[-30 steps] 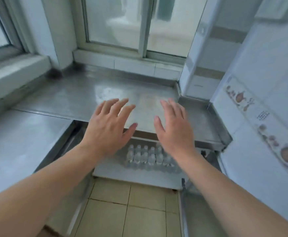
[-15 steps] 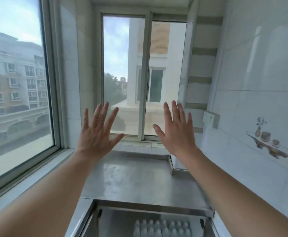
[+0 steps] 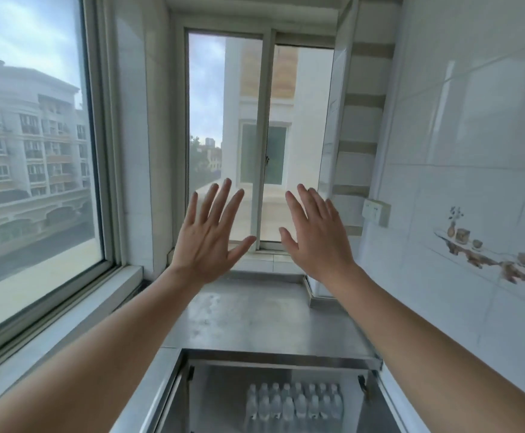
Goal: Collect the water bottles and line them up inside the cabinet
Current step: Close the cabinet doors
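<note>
Two rows of water bottles (image 3: 294, 407) stand upright inside the cabinet (image 3: 217, 398), packed tight at its back wall toward the right corner; the lower edge of the view cuts their bases off, and blur makes an exact count impossible, though each row shows roughly seven caps. Both bare hands are raised in the air above the steel counter (image 3: 255, 320), palms turned away, touching nothing. Left hand (image 3: 206, 242) has its fingers straight and fanned wide; right hand (image 3: 315, 237) has its fingers straight and closer together. One wall socket (image 3: 376, 212) sits on the tiled right wall. Two windows (image 3: 30, 170) meet at the counter's far left corner.
</note>
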